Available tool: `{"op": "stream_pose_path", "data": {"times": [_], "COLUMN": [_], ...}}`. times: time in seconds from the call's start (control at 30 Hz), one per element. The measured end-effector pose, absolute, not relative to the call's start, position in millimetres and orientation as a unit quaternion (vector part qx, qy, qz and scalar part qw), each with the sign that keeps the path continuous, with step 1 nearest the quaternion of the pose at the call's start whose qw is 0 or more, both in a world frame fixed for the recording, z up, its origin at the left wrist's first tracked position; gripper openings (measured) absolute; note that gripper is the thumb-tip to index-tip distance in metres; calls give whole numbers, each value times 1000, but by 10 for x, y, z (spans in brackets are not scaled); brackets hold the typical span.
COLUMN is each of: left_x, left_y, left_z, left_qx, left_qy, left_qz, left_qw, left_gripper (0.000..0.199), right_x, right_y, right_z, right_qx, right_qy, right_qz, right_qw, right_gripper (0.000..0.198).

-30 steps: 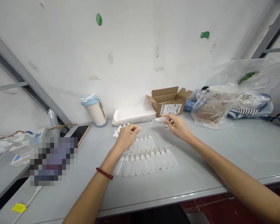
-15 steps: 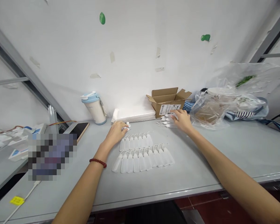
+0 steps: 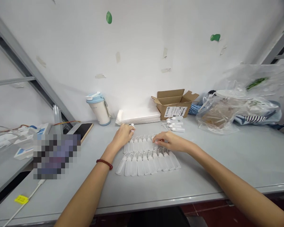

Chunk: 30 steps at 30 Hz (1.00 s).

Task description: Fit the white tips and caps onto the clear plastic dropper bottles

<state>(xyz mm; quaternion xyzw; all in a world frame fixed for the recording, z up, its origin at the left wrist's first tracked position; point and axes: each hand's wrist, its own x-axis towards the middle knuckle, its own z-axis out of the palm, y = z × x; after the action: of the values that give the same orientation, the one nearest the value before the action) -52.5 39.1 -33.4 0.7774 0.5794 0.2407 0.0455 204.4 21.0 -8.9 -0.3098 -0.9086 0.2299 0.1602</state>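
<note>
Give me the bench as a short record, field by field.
Left hand: at small white pieces; grip hidden
Right hand: fingers over the right end of the far bottle row; grip unclear
Near bottle row: translucent, side by side
Loose bottles: lying before the cardboard box
Box flaps: open
Back: white stack, lidded flask to its left

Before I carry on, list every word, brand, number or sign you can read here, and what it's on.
No text is clear enough to quote.
White label on the cardboard box: printed lines, too small to read.
Yellow tag on the white cable: dark marks, too blurred to read.
Lidded cup: faint mark, too small to read.
Small bottles: no readable text.
</note>
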Motion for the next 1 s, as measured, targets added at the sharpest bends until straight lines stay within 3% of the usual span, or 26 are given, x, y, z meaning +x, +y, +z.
{"op": "stream_pose_path", "data": {"times": [0.3,0.63,0.77,1.0], "left_x": [-368,-99,-17,50], "left_y": [309,145,103,35], "left_z": [-142,-89,-98,-33], "left_qx": [700,533,463,460], "left_qy": [575,474,430,384], "left_qz": [398,507,515,527], "left_qw": [144,484,579,602], "left_gripper": [32,32,29,26], "right_x": [2046,2018,1966,1945], "right_y": [273,206,128,57], "right_z": [-180,-173,-147,-87], "right_qx": [-304,-328,-296,-274], "right_qy": [-918,-890,-874,-833], "right_qz": [205,103,173,359], "right_qw": [149,299,343,320], "right_gripper": [26,17,10,7]}}
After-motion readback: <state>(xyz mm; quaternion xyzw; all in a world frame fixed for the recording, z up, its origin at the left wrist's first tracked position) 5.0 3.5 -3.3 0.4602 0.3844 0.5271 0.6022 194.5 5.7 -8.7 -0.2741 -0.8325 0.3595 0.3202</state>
